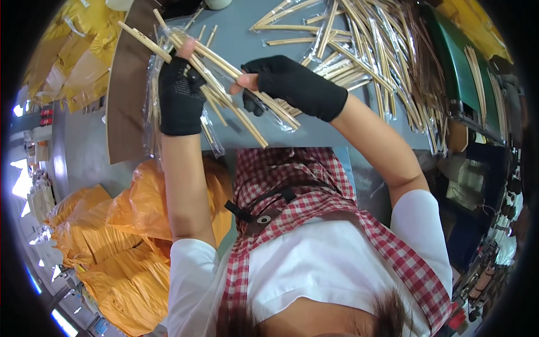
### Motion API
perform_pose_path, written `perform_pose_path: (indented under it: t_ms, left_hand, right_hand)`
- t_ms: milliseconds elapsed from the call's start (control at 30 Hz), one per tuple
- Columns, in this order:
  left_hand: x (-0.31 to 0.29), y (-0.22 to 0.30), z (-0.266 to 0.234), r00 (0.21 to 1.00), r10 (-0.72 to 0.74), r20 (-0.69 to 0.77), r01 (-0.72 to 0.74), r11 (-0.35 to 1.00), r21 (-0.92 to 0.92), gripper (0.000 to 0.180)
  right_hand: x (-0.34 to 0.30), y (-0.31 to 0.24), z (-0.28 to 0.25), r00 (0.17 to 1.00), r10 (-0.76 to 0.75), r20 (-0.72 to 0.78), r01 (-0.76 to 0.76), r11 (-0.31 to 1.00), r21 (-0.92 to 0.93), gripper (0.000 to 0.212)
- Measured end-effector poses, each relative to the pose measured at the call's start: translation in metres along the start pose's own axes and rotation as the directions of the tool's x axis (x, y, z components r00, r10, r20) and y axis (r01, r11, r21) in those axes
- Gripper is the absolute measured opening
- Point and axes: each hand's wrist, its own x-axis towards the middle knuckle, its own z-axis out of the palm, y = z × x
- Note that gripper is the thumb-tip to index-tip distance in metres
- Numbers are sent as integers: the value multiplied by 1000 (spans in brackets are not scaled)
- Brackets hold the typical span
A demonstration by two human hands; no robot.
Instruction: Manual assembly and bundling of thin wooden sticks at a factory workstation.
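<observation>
Several pale wooden chopsticks (236,115), some in clear plastic sleeves, lie slantwise across both my hands above the table. My left hand (182,95), in a black fingerless glove, is closed round them with its thumb on top. In a matching glove, my right hand (297,84) pinches the lower part of the upper chopsticks between thumb and fingers. Its other fingers are partly hidden behind the sticks. Just left of my left hand, more clear sleeves (152,106) hang at the table's edge. A large heap of sleeved chopsticks (365,50) spreads beyond my right hand.
The grey-blue table (236,42) has a brown board (124,106) along its left side. At the right stands a green surface (452,53) with chopsticks on it. Orange plastic bags (129,269) fill the floor at lower left; yellow bags (73,62) stand at far left.
</observation>
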Motion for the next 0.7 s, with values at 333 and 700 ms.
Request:
perform_pose_path:
  t_ms: [333,700]
  left_hand:
    - [-25,11,19,998,59,17,-61,962,266,26]
    - [-37,10,29,992,14,122,-47,962,271,22]
  right_hand:
    - [-35,12,5,958,101,-268,-72,991,116,28]
    - [-34,16,7,885,61,-461,69,963,259,27]
